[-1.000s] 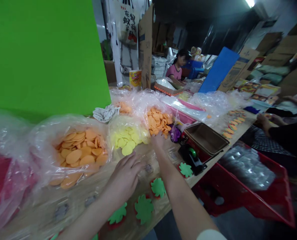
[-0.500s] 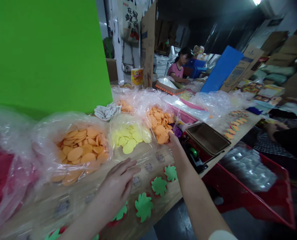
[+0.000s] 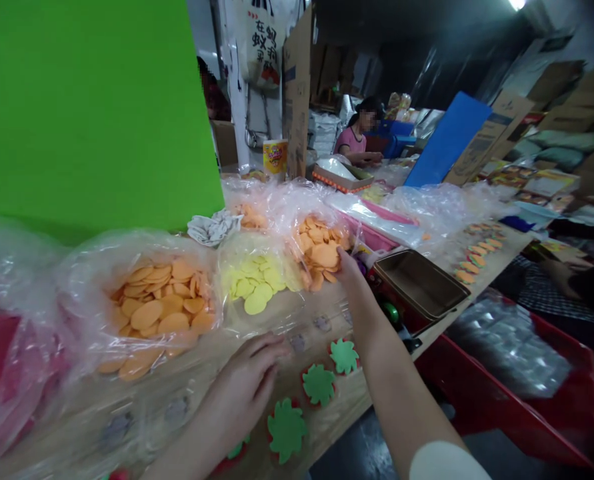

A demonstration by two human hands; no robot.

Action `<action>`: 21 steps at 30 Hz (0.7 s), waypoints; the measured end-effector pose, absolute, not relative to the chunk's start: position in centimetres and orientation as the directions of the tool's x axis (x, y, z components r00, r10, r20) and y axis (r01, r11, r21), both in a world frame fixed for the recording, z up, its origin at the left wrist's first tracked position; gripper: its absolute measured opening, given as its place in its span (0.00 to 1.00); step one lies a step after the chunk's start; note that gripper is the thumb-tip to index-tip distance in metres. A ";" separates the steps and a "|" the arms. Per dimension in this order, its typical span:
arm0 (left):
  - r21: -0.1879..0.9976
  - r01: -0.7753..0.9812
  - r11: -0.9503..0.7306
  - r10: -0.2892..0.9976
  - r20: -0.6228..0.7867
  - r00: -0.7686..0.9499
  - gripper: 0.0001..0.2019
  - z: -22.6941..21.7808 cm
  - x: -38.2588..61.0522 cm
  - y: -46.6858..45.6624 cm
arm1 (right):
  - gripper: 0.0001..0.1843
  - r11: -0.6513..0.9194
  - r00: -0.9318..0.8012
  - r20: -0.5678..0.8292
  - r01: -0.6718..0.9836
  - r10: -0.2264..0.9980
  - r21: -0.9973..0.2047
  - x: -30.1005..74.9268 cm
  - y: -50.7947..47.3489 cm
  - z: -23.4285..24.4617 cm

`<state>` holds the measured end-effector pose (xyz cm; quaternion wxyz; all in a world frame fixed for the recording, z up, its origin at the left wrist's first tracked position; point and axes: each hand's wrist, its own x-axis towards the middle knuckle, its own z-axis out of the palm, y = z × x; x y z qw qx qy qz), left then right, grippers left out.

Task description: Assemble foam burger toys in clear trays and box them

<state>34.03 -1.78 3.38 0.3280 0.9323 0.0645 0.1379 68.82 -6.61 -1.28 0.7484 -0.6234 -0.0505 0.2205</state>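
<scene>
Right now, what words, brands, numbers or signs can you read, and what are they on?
"在蚂蚁洞买" on the bag; its last character is too blurred to be sure.
Cup: logo too blurred to read.
Upright cardboard: print too small to read.
Leaning cardboard: marks too blurred to read.
Numbers: none readable.

A ceiling light (image 3: 517, 4) glows above a dim wall (image 3: 589, 37) and grey floor (image 3: 351, 440).

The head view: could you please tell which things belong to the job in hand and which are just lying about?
Likely in the job: orange pieces at the right hand; green cutouts near the left hand; yellow pieces.
Seemingly incidental: yellow container; hanging bag.
</scene>
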 end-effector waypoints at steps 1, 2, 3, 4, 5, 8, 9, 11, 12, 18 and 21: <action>0.632 0.033 -0.774 0.214 0.212 0.953 0.17 3.2 34.0 -1.7 | 0.13 0.103 0.890 -0.219 -0.281 0.401 -0.954 69.0 -6.2 -2.0; 0.635 0.037 -0.772 0.216 0.206 0.954 0.17 3.0 34.1 -1.7 | 0.13 0.079 0.881 -0.235 -0.291 0.412 -0.953 69.0 -5.9 -2.6; 0.637 0.042 -0.770 0.216 0.198 0.956 0.17 2.9 34.1 -1.6 | 0.13 0.056 0.874 -0.244 -0.294 0.421 -0.954 69.0 -5.8 -3.2; 0.639 0.046 -0.768 0.216 0.190 0.958 0.17 2.7 34.1 -1.6 | 0.13 0.038 0.872 -0.245 -0.287 0.423 -0.957 68.9 -5.7 -3.7; 0.641 0.052 -0.765 0.216 0.180 0.960 0.17 2.6 34.1 -1.6 | 0.13 0.022 0.875 -0.238 -0.272 0.422 -0.962 68.9 -5.8 -4.0; 0.654 0.061 -0.754 0.214 0.157 0.964 0.17 2.5 34.2 -1.8 | 0.13 -0.019 0.903 -0.176 -0.183 0.393 -0.983 68.9 -6.4 -4.0; 0.659 0.060 -0.750 0.212 0.153 0.965 0.16 2.5 34.3 -1.9 | 0.14 -0.032 0.916 -0.140 -0.138 0.376 -0.990 69.0 -6.6 -3.7; 0.669 0.058 -0.741 0.209 0.147 0.967 0.16 2.6 34.4 -2.1 | 0.17 -0.063 0.940 -0.050 -0.031 0.338 -0.998 69.2 -7.1 -2.8; 0.673 0.055 -0.737 0.207 0.148 0.967 0.16 2.6 34.6 -2.2 | 0.19 -0.084 0.948 0.001 0.030 0.319 -0.996 69.3 -7.3 -2.4; 0.695 0.028 -0.718 0.184 0.151 0.971 0.16 2.8 35.3 -3.2 | 0.21 -0.331 0.903 0.279 0.386 0.328 -0.861 67.0 -7.7 -2.2; 0.693 0.024 -0.721 0.180 0.153 0.972 0.16 2.9 35.2 -3.5 | 0.16 -0.442 0.842 0.305 0.503 0.445 -0.743 64.2 -7.4 -3.9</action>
